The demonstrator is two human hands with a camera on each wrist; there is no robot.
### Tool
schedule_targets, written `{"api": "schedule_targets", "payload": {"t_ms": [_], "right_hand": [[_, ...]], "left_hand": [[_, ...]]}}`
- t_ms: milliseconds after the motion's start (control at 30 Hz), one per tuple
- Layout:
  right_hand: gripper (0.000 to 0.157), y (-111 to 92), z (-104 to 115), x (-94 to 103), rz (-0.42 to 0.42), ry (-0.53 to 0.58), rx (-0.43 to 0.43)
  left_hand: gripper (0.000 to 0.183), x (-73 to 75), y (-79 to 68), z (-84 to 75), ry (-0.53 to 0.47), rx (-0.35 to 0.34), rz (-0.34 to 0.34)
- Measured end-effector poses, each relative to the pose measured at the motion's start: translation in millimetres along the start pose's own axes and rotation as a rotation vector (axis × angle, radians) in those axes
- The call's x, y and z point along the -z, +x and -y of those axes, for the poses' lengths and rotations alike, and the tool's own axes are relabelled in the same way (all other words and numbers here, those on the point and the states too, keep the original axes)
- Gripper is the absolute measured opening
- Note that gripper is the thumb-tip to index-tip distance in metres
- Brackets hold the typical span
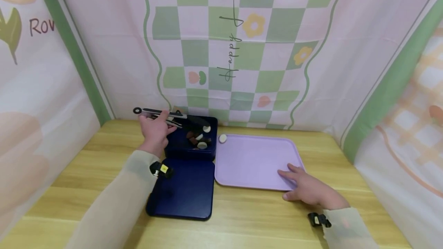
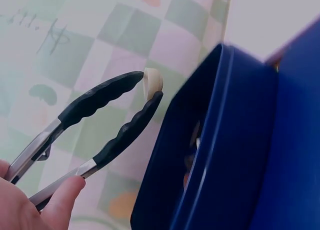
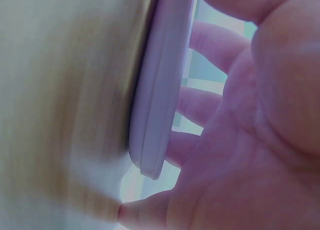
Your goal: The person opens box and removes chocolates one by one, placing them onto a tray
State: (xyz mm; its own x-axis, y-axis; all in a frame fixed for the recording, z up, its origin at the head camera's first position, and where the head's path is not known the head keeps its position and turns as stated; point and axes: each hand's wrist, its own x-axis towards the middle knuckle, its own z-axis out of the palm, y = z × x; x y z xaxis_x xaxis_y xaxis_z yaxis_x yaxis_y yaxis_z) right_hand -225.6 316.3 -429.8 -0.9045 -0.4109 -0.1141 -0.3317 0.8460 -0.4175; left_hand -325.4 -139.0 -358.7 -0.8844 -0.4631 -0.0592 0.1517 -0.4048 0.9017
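My left hand (image 1: pixel 154 130) grips a pair of black-tipped metal tongs (image 1: pixel 157 112) above a dark blue box (image 1: pixel 190 154). Between the tong tips, a small cream-white round piece (image 2: pixel 155 83) is pinched, clear in the left wrist view. Inside the box lie several white pieces (image 1: pixel 202 145) and brown pieces (image 1: pixel 192 140). A lilac tray (image 1: pixel 252 162) stands right of the box, with one white round piece (image 1: pixel 223 138) in its far left corner. My right hand (image 1: pixel 306 188) rests with spread fingers on the tray's near right corner, its thumb by the front edge.
A flat dark blue lid (image 1: pixel 183 191) lies in front of the box, on the wooden table (image 1: pixel 249 218). A checked curtain (image 1: pixel 242 53) hangs right behind the box and tray, with more curtain at both sides.
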Motion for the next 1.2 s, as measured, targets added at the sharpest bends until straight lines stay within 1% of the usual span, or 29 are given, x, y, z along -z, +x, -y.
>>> {"api": "schedule_targets", "payload": {"t_ms": [200, 300, 433, 600, 667, 733, 833, 900, 1000, 1100, 1200], "right_hand": [[0.081, 1, 1, 1.9, -0.002, -0.002, 0.004], [0.082, 1, 1, 2.6, -0.007, -0.001, 0.009], [0.083, 1, 0, 1.4, -0.012, 0.001, 0.006], [0.083, -1, -1, -1.5, -0.011, -0.001, -0.009], [0.083, -1, -2, -1.4, -0.012, -0.007, -0.008], [0.082, -2, -1, -0.9, -0.012, 0.000, -0.010], [0.082, -1, -1, 0.3, -0.009, 0.000, -0.003], [0.082, -1, 0, 0.5, -0.004, -0.001, 0.002], [0.081, -1, -1, -0.1, -0.005, -0.007, 0.009], [0.081, -1, -2, -1.2, -0.007, -0.006, 0.010], [0.081, -1, -2, -1.7, -0.009, -0.005, 0.010]], "left_hand": [[0.057, -27.3, -11.7, 8.4, -0.022, -0.006, 0.036], [0.061, -40.1, -18.3, 15.4, -0.005, -0.001, 0.059], [0.063, -56.2, -27.2, 29.6, 0.066, -0.028, 0.078], [0.057, -76.9, -38.3, 51.1, 0.137, -0.080, 0.101], [0.056, -84.8, -42.0, 58.5, 0.200, -0.121, 0.103], [0.060, -91.3, -44.9, 64.8, 0.257, -0.151, 0.107], [0.064, -97.8, -48.7, 71.5, 0.342, -0.169, 0.111], [0.066, -100.3, -51.7, 74.5, 0.352, -0.156, 0.133], [0.065, -102.6, -56.7, 77.3, 0.382, -0.154, 0.158], [0.067, -104.4, -62.1, 79.3, 0.428, -0.154, 0.167], [0.079, -105.6, -66.9, 81.0, 0.458, -0.148, 0.166]]}}
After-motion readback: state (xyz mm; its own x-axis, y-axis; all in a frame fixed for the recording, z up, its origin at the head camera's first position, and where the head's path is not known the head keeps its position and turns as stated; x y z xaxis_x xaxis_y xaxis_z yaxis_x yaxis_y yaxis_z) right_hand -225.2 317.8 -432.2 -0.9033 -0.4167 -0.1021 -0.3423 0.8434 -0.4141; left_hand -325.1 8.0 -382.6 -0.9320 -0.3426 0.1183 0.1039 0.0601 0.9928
